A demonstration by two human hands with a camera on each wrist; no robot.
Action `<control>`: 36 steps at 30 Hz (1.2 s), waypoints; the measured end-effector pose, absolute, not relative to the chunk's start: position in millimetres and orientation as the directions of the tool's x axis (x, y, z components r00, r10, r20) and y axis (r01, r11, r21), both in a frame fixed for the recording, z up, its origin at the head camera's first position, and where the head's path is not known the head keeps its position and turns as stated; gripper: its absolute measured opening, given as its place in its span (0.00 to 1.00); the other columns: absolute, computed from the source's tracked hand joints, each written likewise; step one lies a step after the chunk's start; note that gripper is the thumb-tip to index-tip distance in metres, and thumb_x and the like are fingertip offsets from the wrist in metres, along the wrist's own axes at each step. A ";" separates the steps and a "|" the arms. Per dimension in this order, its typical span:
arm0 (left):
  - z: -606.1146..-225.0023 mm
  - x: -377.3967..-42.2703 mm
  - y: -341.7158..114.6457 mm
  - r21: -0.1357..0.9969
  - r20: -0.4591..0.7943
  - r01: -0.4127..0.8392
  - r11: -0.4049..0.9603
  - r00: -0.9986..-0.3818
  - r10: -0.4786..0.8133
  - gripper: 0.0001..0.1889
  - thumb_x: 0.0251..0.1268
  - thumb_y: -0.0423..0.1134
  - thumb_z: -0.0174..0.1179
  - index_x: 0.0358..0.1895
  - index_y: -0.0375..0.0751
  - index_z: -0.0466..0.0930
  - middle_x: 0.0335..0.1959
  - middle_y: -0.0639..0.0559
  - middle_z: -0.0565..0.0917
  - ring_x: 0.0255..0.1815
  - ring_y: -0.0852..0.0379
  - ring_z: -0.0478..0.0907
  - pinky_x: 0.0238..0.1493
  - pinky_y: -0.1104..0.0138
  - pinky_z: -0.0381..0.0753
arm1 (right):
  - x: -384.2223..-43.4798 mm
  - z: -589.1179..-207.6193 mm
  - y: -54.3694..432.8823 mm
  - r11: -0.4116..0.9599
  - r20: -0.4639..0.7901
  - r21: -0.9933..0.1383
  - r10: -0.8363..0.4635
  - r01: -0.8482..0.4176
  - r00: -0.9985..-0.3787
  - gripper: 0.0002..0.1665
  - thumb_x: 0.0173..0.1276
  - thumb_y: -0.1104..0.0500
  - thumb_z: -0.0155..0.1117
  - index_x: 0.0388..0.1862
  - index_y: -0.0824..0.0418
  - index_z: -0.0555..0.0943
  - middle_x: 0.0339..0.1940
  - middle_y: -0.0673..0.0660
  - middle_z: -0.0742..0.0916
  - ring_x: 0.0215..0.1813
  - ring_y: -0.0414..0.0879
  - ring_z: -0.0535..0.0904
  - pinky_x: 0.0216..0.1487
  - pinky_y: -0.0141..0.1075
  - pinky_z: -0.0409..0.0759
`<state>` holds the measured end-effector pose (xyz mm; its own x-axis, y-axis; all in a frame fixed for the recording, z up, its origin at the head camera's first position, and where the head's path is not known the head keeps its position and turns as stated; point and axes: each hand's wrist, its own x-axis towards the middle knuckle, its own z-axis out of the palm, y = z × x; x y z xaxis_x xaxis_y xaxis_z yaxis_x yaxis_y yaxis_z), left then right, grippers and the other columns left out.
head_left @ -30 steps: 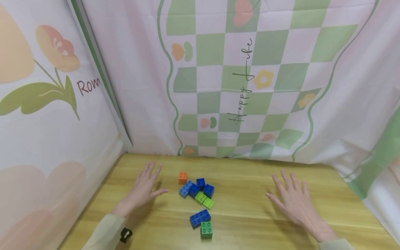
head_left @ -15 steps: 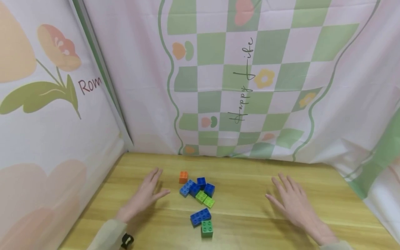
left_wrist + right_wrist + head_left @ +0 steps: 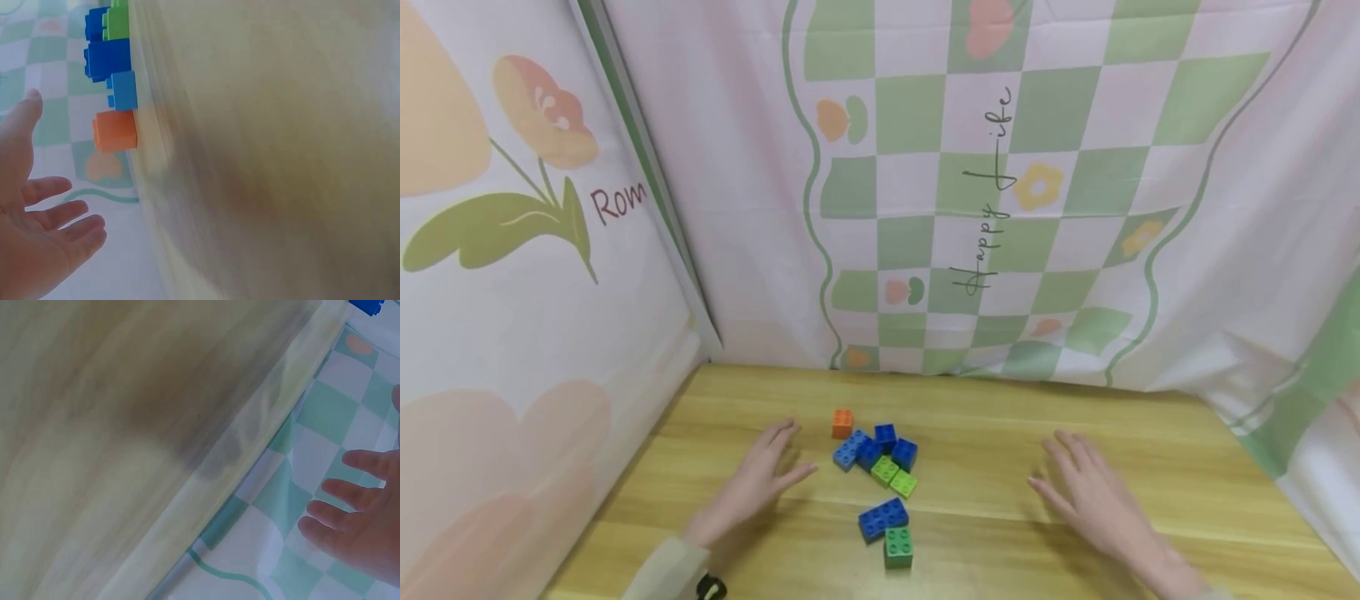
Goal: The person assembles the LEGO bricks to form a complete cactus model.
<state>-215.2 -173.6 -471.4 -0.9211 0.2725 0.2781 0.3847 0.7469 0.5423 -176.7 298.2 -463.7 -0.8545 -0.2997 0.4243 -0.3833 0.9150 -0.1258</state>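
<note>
My left hand (image 3: 756,479) hovers over the table left of the toy bricks, fingers relaxed and thumb spread, holding nothing. Opposite it, my right hand (image 3: 1097,500) is likewise empty, well to the right of the bricks. Between them lies a loose cluster: an orange brick (image 3: 842,423), a light blue brick (image 3: 852,450), several dark blue bricks (image 3: 905,454) and two lime green bricks (image 3: 884,471). Nearer to me, a long dark blue brick (image 3: 883,520) touches or nearly touches a green brick (image 3: 898,547). In the left wrist view, the orange brick (image 3: 116,131) is nearest the left hand (image 3: 44,237).
The wooden table (image 3: 985,533) carries all the bricks. A checkered curtain (image 3: 910,192) hangs along its back edge, and a white flowered panel (image 3: 550,333) borders the left side. A black band (image 3: 711,587) shows near the left sleeve (image 3: 670,568).
Both hands have gone from spread fingers to more relaxed, slightly bent ones. The left hand has shifted a little right and towards me; the right fingertips have also come nearer. The bricks stay put.
</note>
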 end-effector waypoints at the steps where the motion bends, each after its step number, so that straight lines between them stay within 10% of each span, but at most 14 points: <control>1: -471.3 -214.6 -172.7 0.546 0.278 0.383 0.745 -0.922 0.270 0.38 0.62 0.51 0.66 0.69 0.30 0.67 0.70 0.31 0.69 0.71 0.34 0.68 0.71 0.41 0.68 | -175.6 -463.3 296.7 0.914 0.425 -0.131 -0.299 -0.385 -0.854 0.40 0.66 0.43 0.66 0.66 0.69 0.70 0.67 0.74 0.73 0.66 0.71 0.70 0.64 0.68 0.70; 36: -472.9 -184.0 -147.8 0.636 0.216 0.395 0.663 -0.916 0.338 0.30 0.62 0.50 0.67 0.63 0.35 0.75 0.60 0.40 0.81 0.60 0.44 0.79 0.61 0.49 0.81 | -152.3 -471.1 263.6 0.873 0.371 -0.231 -0.329 -0.430 -0.868 0.34 0.67 0.46 0.67 0.61 0.68 0.75 0.59 0.68 0.81 0.59 0.63 0.79 0.57 0.59 0.82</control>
